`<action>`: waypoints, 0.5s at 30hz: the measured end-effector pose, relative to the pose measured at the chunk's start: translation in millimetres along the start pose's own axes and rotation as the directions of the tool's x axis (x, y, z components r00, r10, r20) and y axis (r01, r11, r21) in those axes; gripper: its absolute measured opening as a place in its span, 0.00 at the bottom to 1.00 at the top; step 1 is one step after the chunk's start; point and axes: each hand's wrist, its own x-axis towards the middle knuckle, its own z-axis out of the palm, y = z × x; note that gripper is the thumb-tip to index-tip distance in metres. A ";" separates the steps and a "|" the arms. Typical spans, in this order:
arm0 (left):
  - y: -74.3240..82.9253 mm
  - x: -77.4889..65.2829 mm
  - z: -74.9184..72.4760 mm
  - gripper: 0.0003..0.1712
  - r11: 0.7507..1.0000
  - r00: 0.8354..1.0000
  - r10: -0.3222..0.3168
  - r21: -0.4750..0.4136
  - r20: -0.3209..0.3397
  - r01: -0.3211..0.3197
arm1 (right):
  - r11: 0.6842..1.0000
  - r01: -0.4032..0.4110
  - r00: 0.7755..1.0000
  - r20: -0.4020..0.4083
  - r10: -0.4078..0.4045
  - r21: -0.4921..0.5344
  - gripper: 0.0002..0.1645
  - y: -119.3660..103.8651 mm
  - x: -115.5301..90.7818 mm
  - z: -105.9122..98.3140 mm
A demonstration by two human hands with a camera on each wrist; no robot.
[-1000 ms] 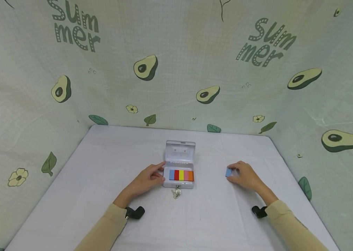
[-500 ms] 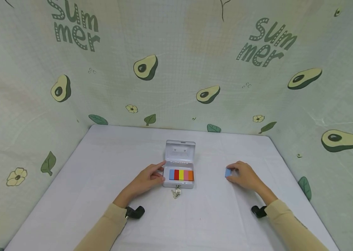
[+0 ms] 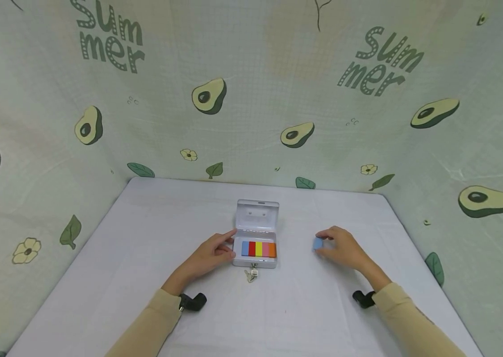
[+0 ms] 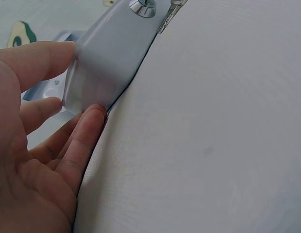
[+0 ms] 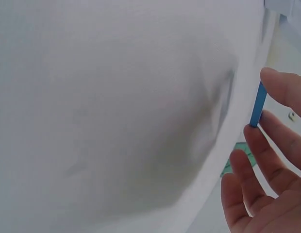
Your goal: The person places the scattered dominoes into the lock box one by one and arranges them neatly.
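A small pale metal cash box (image 3: 238, 263) stands with its lid raised (image 3: 257, 215) near the middle of the table. Inside it lies a row of coloured blocks (image 3: 258, 249): blue, red, yellow, pink and orange. My left hand (image 3: 209, 255) rests against the box's left side, index finger by the back corner and thumb by the front one. In the left wrist view, the fingertips touch the box's wall (image 4: 116, 48). To the right, my right hand (image 3: 343, 249) pinches a thin, flat blue block (image 5: 259, 104) by its ends, between thumb and fingertips.
Small keys (image 3: 250, 275) hang from the lock at the box's front. A white cloth covers the table (image 3: 278, 317). Behind and at both sides rise curtains (image 3: 251, 89) printed with avocados and leaves.
My right hand has shifted a little left toward the box, carrying the blue block. The left hand and the box have stayed where they were.
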 end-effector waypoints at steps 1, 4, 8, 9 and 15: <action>0.3 -0.2 0.0 0.41 1.000 1.000 0.000 0.002 -0.002 0.000 | 1.000 0.003 1.000 -0.001 -0.003 0.000 0.25 -1.0 1.2 0.8; 0.5 -0.2 -0.1 0.41 1.000 1.000 0.001 0.005 -0.004 -0.001 | 1.000 0.013 1.000 0.002 -0.013 0.003 0.25 -6.0 5.0 2.9; -0.5 0.4 0.0 0.41 1.000 1.000 0.005 -0.002 -0.001 -0.005 | 1.000 0.012 1.000 0.009 -0.012 0.026 0.25 -16.4 9.7 5.4; -0.7 0.5 0.1 0.41 1.000 1.000 0.006 -0.005 0.000 -0.006 | 0.999 0.009 1.000 0.013 -0.010 0.030 0.25 -19.2 10.8 6.0; -1.6 0.1 0.2 0.42 1.000 1.000 -0.001 -0.016 0.005 0.001 | 0.999 -0.008 1.000 0.027 0.007 0.053 0.25 -36.1 17.8 10.5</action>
